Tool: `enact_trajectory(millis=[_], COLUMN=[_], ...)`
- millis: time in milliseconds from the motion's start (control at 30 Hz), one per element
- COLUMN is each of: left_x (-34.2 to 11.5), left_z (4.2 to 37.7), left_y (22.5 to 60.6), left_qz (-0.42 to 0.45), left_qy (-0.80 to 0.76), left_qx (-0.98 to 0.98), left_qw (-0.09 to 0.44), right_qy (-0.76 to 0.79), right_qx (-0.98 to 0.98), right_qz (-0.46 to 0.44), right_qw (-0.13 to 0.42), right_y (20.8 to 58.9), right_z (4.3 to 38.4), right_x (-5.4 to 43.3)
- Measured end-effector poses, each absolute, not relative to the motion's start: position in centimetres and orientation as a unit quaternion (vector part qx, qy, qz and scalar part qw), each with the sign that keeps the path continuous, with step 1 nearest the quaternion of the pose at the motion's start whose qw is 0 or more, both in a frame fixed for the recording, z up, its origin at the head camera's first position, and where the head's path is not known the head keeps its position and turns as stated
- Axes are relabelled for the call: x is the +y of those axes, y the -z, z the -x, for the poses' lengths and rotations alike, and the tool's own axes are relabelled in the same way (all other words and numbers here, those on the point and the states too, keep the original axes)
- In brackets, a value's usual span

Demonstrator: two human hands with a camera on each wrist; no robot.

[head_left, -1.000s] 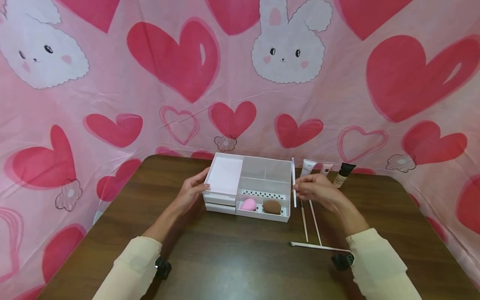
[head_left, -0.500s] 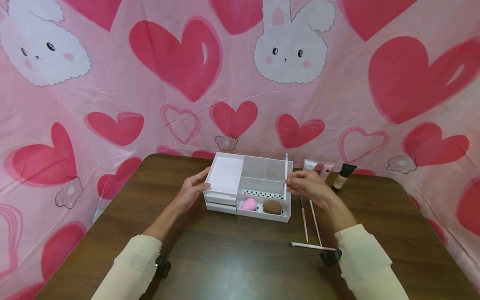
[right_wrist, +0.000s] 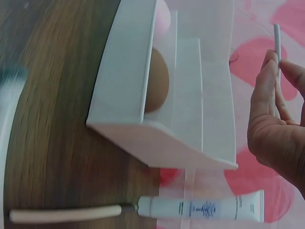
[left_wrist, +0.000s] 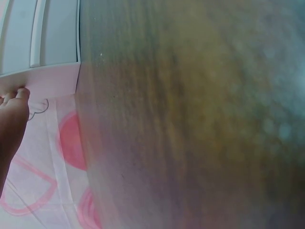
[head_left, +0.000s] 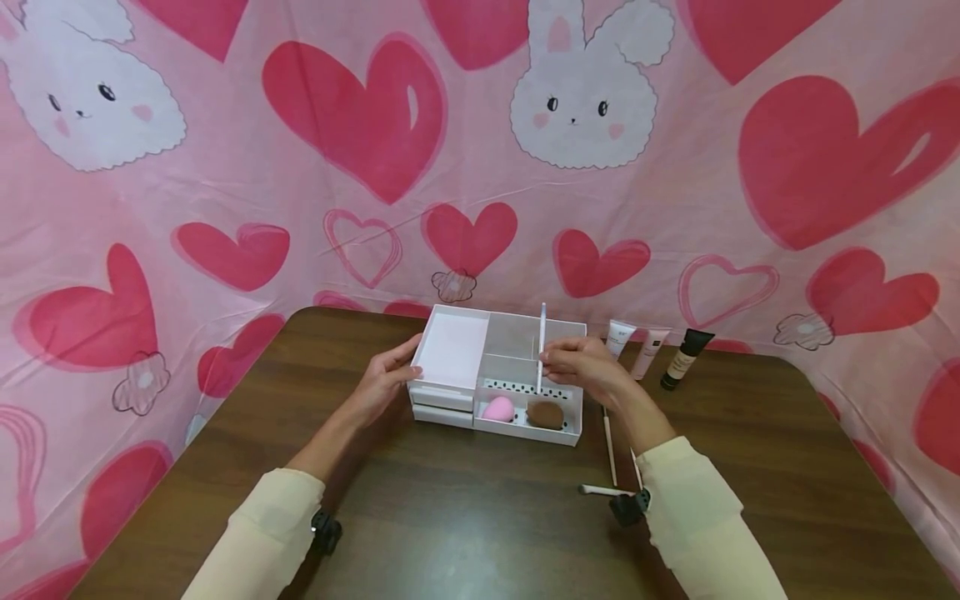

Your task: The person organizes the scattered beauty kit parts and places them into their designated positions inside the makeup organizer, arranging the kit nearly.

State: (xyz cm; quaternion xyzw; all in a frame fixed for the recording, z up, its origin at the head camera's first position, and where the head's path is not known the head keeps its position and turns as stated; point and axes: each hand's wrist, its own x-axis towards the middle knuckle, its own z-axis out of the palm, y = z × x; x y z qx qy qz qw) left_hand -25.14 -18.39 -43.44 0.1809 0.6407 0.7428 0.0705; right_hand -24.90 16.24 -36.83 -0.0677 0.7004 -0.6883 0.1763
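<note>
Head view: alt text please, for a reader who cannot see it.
A person's right hand holds a thin white stick upright over a white organizer on a brown table, while the left hand grips the organizer's left end. A pink sponge and a brown sponge lie in its front tray.

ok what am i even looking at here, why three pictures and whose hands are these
These are one person's two bare hands, filmed from three cameras at once. The big picture comes from a camera on the head; the two blurry close-ups come from cameras on each wrist. On the brown table sits a white organizer with a pink sponge and a brown sponge in its front tray. The left hand grips the organizer's left side. The right hand pinches a thin white stick, held upright over the organizer. More sticks and three tubes lie to the right.
</note>
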Motion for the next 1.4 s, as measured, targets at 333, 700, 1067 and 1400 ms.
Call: enact_trajectory(millis=[333, 700, 1067, 1400], left_x=[-18.4, -18.4, -18.3, -18.3], left_z=[25.1, 25.1, 25.1, 24.9], left_y=[43.4, 43.4, 43.1, 43.1], left_qz=[-0.173, -0.168, -0.173, -0.171], left_qy=[-0.743, -0.745, -0.732, -0.736], left_qx=[0.642, 0.642, 0.655, 0.651], left_qw=[0.073, 0.072, 0.073, 0.071], right_qy=[0.688, 0.699, 0.707, 0.671], right_qx=[0.698, 0.685, 0.679, 0.715], right_qz=[0.071, 0.068, 0.05, 0.009], right_qw=[0.184, 0.191, 0.19, 0.198], right_y=[36.4, 36.2, 35.9, 35.3], right_z=[25.3, 25.7, 26.4, 27.3], right_x=[13.7, 10.4, 8.0, 6.6])
